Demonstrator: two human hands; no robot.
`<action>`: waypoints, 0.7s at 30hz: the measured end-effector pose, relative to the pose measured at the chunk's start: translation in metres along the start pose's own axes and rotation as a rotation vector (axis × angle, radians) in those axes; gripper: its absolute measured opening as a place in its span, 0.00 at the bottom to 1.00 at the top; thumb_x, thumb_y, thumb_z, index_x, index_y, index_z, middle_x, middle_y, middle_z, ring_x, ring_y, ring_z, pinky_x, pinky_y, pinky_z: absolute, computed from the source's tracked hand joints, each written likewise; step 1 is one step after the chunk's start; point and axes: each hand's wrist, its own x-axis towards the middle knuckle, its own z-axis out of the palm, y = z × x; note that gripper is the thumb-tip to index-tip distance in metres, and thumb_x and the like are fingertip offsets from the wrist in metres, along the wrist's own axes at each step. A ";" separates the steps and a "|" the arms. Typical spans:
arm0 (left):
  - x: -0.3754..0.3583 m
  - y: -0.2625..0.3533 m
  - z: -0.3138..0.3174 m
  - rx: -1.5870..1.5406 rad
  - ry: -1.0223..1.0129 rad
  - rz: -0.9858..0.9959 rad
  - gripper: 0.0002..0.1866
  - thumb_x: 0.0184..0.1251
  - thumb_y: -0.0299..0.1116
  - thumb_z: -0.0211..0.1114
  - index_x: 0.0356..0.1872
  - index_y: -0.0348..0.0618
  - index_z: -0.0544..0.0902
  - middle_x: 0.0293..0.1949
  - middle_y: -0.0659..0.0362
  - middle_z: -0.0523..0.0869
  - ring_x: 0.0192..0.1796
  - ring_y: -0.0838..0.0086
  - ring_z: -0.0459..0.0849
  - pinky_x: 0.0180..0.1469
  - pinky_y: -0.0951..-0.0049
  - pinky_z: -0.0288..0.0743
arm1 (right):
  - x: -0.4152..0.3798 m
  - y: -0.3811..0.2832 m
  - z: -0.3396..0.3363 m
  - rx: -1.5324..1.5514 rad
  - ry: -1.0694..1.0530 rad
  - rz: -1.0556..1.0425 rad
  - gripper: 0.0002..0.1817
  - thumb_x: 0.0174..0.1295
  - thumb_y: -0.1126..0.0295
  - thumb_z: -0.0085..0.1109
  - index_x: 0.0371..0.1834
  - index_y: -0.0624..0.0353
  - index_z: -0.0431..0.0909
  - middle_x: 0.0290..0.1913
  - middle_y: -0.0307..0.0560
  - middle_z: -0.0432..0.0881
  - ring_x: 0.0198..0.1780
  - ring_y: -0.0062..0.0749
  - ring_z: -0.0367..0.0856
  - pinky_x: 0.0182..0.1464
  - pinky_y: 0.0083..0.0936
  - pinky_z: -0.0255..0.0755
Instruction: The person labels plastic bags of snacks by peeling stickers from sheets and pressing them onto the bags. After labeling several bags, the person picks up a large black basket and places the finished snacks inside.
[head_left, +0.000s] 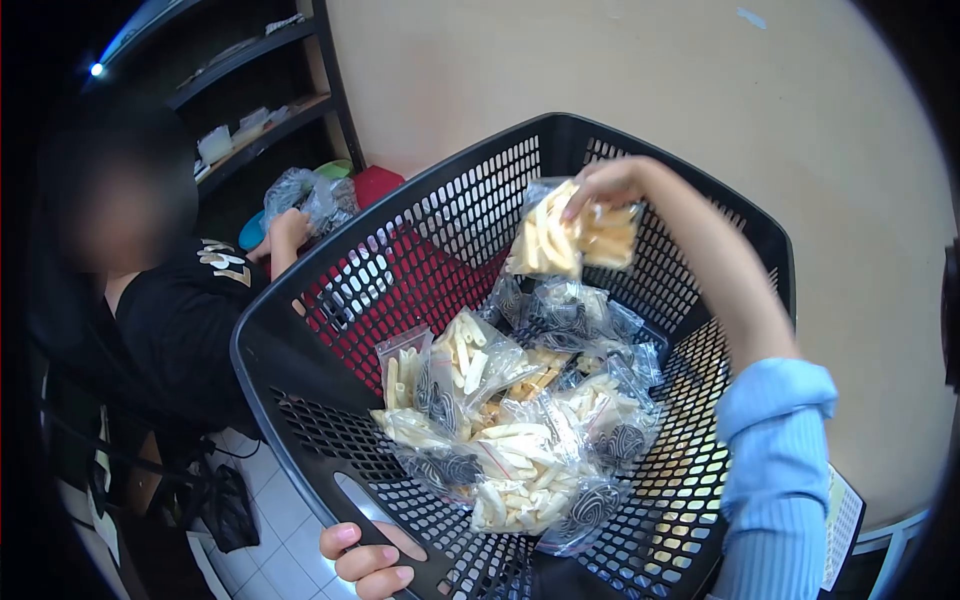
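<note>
My right hand (610, 185) is closed on clear bags of pale yellow snack sticks (552, 240), lifted inside the upper part of a black plastic basket (285, 345). There seem to be two bags in its grip, side by side. Down at the near left corner, my left hand (368, 562) has its fingers curled at the basket's handle slot, gripping the rim. Several more clear bags of whitish snack sticks (525, 480) lie in a heap at the bottom. Among them are bags of dark striped spiral snacks (618, 445).
At the left another person in a dark top (180, 330) has hands on clear bags (310, 195) beyond the basket. Black shelves (255, 50) stand behind that person. A beige wall (700, 90) rises close behind the basket. Light floor tiles (285, 520) show below left.
</note>
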 end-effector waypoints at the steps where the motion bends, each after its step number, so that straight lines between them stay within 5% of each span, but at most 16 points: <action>1: -0.001 -0.002 -0.001 0.001 -0.002 0.011 0.19 0.59 0.54 0.38 0.23 0.52 0.65 0.21 0.67 0.63 0.28 0.76 0.65 0.45 0.68 0.61 | -0.026 -0.012 -0.006 -0.117 0.053 -0.063 0.24 0.39 0.66 0.68 0.42 0.62 0.75 0.46 0.49 0.74 0.45 0.33 0.74 0.47 0.30 0.70; 4: -0.004 -0.014 -0.005 0.013 -0.027 0.103 0.17 0.56 0.54 0.42 0.23 0.53 0.65 0.22 0.69 0.62 0.29 0.77 0.64 0.46 0.68 0.59 | -0.123 -0.033 -0.011 -0.171 0.413 -0.177 0.29 0.40 0.65 0.67 0.46 0.67 0.69 0.45 0.49 0.74 0.45 0.32 0.73 0.50 0.28 0.68; 6: -0.006 -0.022 -0.008 0.013 -0.045 0.199 0.16 0.54 0.54 0.44 0.23 0.53 0.64 0.22 0.70 0.62 0.30 0.77 0.64 0.47 0.68 0.58 | -0.177 -0.018 -0.030 -0.153 0.340 -0.411 0.30 0.44 0.60 0.63 0.49 0.66 0.66 0.46 0.47 0.73 0.48 0.26 0.71 0.53 0.25 0.64; 8: -0.011 -0.013 -0.016 -0.044 -0.056 0.016 0.18 0.53 0.56 0.43 0.23 0.52 0.64 0.22 0.69 0.62 0.29 0.77 0.64 0.47 0.65 0.59 | -0.239 0.014 -0.038 -0.064 0.366 -0.491 0.31 0.47 0.59 0.60 0.51 0.66 0.65 0.46 0.44 0.73 0.48 0.24 0.71 0.53 0.24 0.63; 10: -0.010 -0.023 -0.015 -0.050 -0.042 0.134 0.20 0.56 0.56 0.39 0.25 0.50 0.64 0.21 0.67 0.62 0.29 0.77 0.64 0.47 0.63 0.59 | -0.292 0.062 -0.040 0.069 0.569 -0.470 0.34 0.44 0.59 0.62 0.53 0.66 0.61 0.45 0.43 0.73 0.46 0.23 0.73 0.49 0.22 0.67; 12: -0.001 -0.023 -0.021 -0.044 -0.171 0.159 0.21 0.59 0.55 0.35 0.27 0.48 0.64 0.20 0.65 0.62 0.30 0.76 0.64 0.49 0.62 0.59 | -0.337 0.133 -0.051 0.321 0.741 -0.369 0.25 0.50 0.64 0.59 0.50 0.64 0.64 0.45 0.43 0.73 0.44 0.23 0.74 0.48 0.22 0.70; 13: 0.005 -0.021 -0.032 -0.019 -0.318 0.126 0.21 0.60 0.55 0.35 0.28 0.48 0.64 0.20 0.64 0.62 0.30 0.75 0.65 0.51 0.62 0.59 | -0.348 0.166 -0.047 0.451 0.769 -0.322 0.21 0.53 0.66 0.56 0.48 0.63 0.66 0.45 0.44 0.74 0.45 0.24 0.74 0.49 0.24 0.71; 16: 0.002 -0.018 -0.031 0.004 -0.288 0.081 0.21 0.60 0.56 0.36 0.28 0.48 0.63 0.20 0.63 0.62 0.31 0.75 0.65 0.51 0.62 0.60 | -0.342 0.236 0.008 0.646 0.918 -0.101 0.24 0.48 0.60 0.61 0.46 0.63 0.70 0.41 0.48 0.76 0.40 0.26 0.78 0.41 0.25 0.76; 21: -0.009 -0.039 -0.029 -0.035 -0.163 0.239 0.23 0.58 0.58 0.35 0.25 0.48 0.63 0.23 0.62 0.61 0.31 0.75 0.64 0.49 0.60 0.63 | -0.255 0.331 0.105 1.088 0.808 -0.174 0.34 0.44 0.58 0.66 0.53 0.60 0.64 0.45 0.49 0.73 0.43 0.36 0.76 0.47 0.35 0.73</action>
